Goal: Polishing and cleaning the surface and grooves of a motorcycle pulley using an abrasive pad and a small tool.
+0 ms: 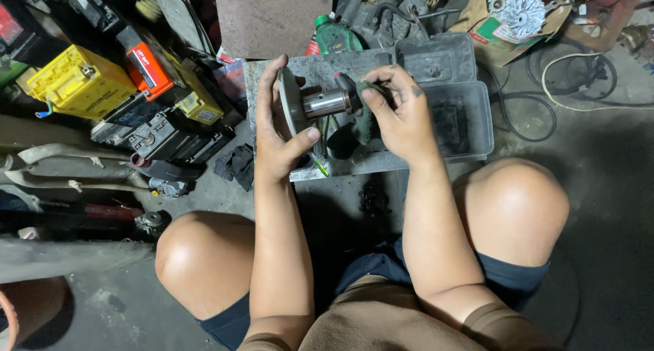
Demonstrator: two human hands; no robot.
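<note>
Pulley half point(300, 106), a grey metal disc with a shiny steel shaft, is held over the grey plastic tray point(470, 113) in the head view. Left hand point(276, 136) is clamped round the disc's rim, thumb across its front. Right hand point(402, 116) presses a dark rag point(364, 119) against the shaft's end, fingers closed on the cloth. Left of the tray stands a yellow battery point(78, 82); behind the tray, a green bottle point(334, 36).

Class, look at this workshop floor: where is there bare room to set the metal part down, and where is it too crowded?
Bare concrete floor lies right of the right knee, below the black cable. A smaller patch lies between the left knee and the dark rag. Crowded: the batteries at left, and the grey tray by the hands.
</note>
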